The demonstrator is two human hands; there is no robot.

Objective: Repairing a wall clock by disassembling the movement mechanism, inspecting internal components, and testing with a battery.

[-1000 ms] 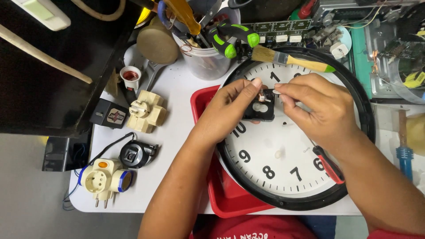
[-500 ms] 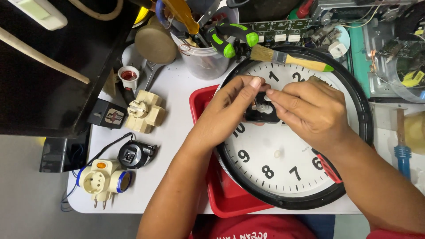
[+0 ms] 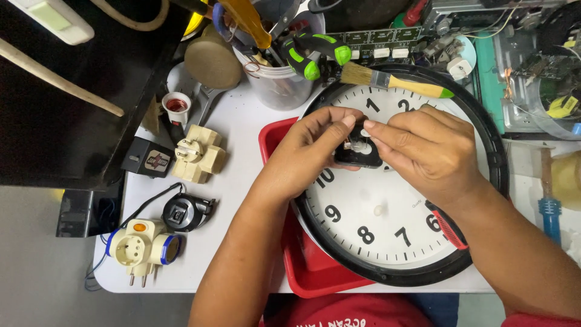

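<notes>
— Hands first: where were they?

— Both were over the upper middle of the big wall clock, which lay face up, partly on a red tray. The left hand pinched the small black clock movement from the left; the right hand pinched it from the right, fingertips closed narrowly on its top.

— How far along did the work look?

— Midway, I judged. The movement was out of the clock, held just above the dial, and the dial showed no hands, only a bare centre hole. Refitting was not done.

— Anything else about?

— A paintbrush lay across the clock's top rim; cream plug adapters sat well apart to the left.
</notes>
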